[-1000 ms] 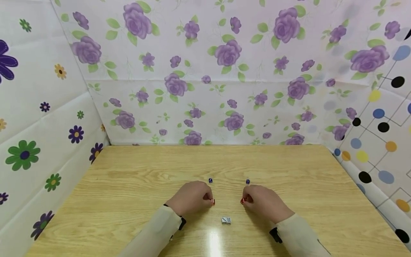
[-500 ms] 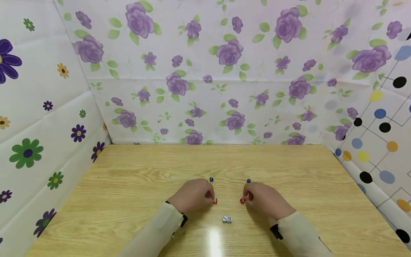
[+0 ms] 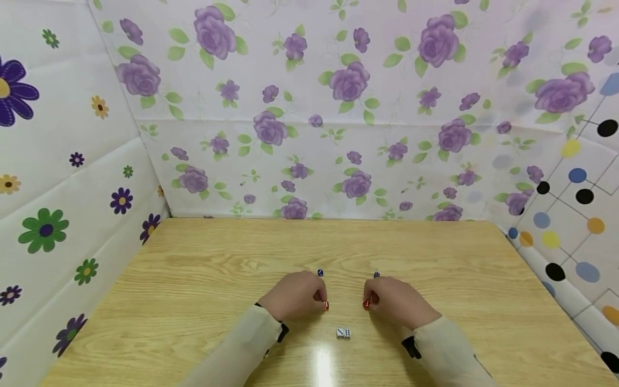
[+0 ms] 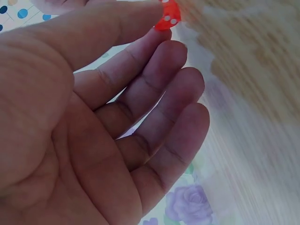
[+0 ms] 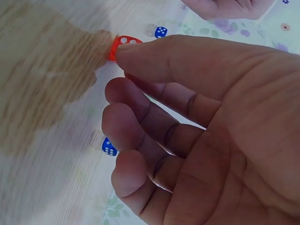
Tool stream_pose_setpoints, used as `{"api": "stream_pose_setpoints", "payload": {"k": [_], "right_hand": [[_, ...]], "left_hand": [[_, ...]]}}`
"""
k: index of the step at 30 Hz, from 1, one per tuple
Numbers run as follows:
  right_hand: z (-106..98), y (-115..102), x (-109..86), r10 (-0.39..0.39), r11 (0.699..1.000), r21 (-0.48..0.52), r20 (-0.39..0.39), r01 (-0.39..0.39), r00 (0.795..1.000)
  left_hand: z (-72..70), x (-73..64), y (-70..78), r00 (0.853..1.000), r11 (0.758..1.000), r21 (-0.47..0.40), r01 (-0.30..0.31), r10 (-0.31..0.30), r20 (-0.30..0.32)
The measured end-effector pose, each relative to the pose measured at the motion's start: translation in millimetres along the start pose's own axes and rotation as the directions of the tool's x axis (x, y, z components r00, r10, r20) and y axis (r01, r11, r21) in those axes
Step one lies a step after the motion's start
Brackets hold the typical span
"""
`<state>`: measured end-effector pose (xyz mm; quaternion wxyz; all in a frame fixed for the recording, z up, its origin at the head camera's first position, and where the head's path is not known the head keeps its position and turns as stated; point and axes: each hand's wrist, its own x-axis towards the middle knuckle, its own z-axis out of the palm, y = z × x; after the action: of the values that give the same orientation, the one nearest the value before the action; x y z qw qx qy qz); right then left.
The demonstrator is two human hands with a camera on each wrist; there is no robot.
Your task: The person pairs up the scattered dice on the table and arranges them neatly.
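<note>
Left hand (image 3: 298,296) pinches a red die (image 4: 170,14), right hand (image 3: 400,302) another die (image 5: 121,42), likely light, hard, best held by opposite faces.

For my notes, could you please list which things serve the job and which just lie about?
Seemingly the job:
two red cubic plastic dice, pinched by left hand and right hand

Apparently lying about:
two blue cubic plastic dice
two white cubic plastic dice
</note>
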<state>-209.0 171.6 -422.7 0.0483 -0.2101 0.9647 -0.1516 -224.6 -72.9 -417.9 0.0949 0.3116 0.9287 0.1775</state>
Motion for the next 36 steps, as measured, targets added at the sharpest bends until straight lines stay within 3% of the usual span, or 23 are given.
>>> {"api": "stream_pose_setpoints", "payload": {"k": [36], "right_hand": [[6.3, -5.4, 12.9, -0.072, 0.996, 0.055, 0.000, 0.071, 0.997]], "left_hand": [[10.0, 20.0, 7.8, 0.999, 0.999, 0.036, -0.036, 0.037, -0.037]]}}
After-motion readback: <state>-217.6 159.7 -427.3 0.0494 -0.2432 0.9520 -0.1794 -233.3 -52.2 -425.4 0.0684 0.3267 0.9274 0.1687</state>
